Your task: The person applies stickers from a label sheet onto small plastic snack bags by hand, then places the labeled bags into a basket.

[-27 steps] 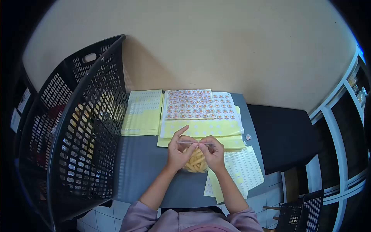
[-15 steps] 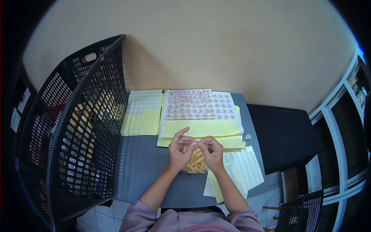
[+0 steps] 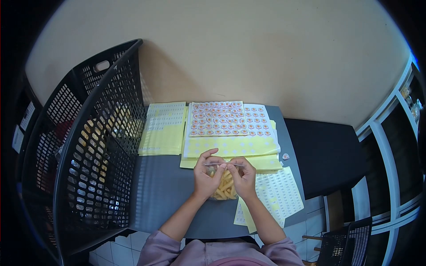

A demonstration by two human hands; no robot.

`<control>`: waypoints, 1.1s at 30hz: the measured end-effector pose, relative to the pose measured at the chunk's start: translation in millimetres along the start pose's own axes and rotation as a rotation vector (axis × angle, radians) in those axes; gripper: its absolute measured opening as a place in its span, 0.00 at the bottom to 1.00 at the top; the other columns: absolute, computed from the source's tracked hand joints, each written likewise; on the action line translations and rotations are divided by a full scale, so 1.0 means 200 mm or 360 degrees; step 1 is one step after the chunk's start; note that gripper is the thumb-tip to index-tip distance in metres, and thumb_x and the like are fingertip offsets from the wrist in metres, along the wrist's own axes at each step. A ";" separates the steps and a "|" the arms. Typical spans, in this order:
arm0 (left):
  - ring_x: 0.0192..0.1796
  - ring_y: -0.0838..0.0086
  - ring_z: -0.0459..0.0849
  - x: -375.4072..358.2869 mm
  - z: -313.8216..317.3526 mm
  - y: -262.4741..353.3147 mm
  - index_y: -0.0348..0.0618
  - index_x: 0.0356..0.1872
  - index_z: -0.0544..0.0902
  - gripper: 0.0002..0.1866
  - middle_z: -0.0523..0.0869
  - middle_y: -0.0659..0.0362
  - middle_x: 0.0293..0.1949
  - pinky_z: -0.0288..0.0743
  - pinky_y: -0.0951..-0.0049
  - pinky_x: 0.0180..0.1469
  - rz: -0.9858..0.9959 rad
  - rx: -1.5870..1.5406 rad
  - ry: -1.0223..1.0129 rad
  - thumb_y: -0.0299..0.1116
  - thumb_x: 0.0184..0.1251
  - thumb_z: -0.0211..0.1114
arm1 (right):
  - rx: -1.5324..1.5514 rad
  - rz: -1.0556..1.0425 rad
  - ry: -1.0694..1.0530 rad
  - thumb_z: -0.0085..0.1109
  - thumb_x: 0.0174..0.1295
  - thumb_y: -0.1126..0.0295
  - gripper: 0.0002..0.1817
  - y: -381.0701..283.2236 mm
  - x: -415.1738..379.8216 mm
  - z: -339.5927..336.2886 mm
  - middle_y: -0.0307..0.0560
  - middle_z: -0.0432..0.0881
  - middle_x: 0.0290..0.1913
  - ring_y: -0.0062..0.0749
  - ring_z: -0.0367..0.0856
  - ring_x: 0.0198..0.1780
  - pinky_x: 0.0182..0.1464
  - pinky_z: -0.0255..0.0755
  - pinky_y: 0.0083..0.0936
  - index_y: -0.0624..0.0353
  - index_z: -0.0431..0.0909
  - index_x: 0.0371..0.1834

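A clear plastic bag of pale yellow stick-shaped snacks is between my hands, over the front middle of the grey table. My left hand pinches the bag's top edge, its index finger raised off the plastic. Close beside it, my right hand pinches the same edge, and both thumbs almost meet at the middle. Just beyond the bag lie yellow sticker sheets. On top of them is a sheet of round red-and-orange stickers.
A tall black perforated basket holding packed bags stands at the left. Label sheets lie by my right forearm, with more yellow sheets at the back left. One loose round sticker is near the table's right edge. A black-covered surface adjoins.
Both hands keep their pinch on the bag's top edge. My fingers have shifted only very slightly, and the view has moved a little.
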State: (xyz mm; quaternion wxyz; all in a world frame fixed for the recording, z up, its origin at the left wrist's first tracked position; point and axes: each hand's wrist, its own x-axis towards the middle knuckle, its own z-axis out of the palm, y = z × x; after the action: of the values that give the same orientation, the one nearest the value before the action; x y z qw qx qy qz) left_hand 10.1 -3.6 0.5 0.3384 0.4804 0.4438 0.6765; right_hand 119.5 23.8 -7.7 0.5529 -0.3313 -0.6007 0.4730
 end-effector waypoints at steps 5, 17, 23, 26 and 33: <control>0.34 0.81 0.75 0.00 -0.01 -0.01 0.35 0.50 0.65 0.23 0.78 0.59 0.31 0.68 0.80 0.42 0.0061 0.0048 0.0014 0.18 0.51 0.60 | 0.0080 0.0051 -0.0001 0.55 0.55 0.75 0.05 -0.04 0.00 0.02 0.40 0.75 0.28 0.17 0.70 0.30 0.34 0.66 0.15 0.65 0.72 0.30; 0.36 0.79 0.80 0.02 -0.02 0.04 0.33 0.61 0.54 0.38 0.82 0.58 0.29 0.69 0.81 0.46 -0.0039 0.0084 -0.0026 0.19 0.47 0.64 | 0.0014 -0.0061 -0.0123 0.53 0.57 0.74 0.04 -0.01 0.02 -0.03 0.38 0.72 0.31 0.17 0.69 0.34 0.39 0.63 0.14 0.64 0.71 0.31; 0.37 0.79 0.80 0.03 -0.02 -0.01 0.33 0.60 0.55 0.37 0.82 0.58 0.29 0.69 0.81 0.45 -0.0004 -0.0036 -0.0009 0.18 0.47 0.64 | 0.0097 0.0045 -0.0093 0.53 0.56 0.75 0.04 -0.02 0.01 -0.02 0.41 0.75 0.31 0.19 0.73 0.36 0.41 0.65 0.16 0.65 0.72 0.32; 0.36 0.79 0.80 0.02 -0.02 -0.01 0.32 0.59 0.56 0.36 0.81 0.58 0.29 0.69 0.81 0.45 0.0008 -0.0039 0.0013 0.18 0.48 0.63 | 0.0080 0.0031 0.0054 0.53 0.56 0.75 0.05 -0.03 0.01 0.00 0.45 0.78 0.28 0.23 0.77 0.33 0.38 0.69 0.19 0.67 0.73 0.30; 0.37 0.79 0.79 0.03 -0.02 -0.01 0.33 0.58 0.58 0.33 0.81 0.58 0.29 0.68 0.81 0.45 0.0042 -0.0021 0.0027 0.18 0.48 0.63 | 0.0024 0.0037 0.0071 0.49 0.59 0.72 0.09 -0.03 0.01 0.00 0.46 0.79 0.27 0.24 0.77 0.32 0.39 0.69 0.20 0.68 0.75 0.32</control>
State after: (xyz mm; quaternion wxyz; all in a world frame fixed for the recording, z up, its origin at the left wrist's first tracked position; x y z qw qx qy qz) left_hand 4.4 0.8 -0.9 0.3288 0.4782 0.4359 0.6879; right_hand 119.4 23.3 -1.9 0.5630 -0.3446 -0.5808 0.4764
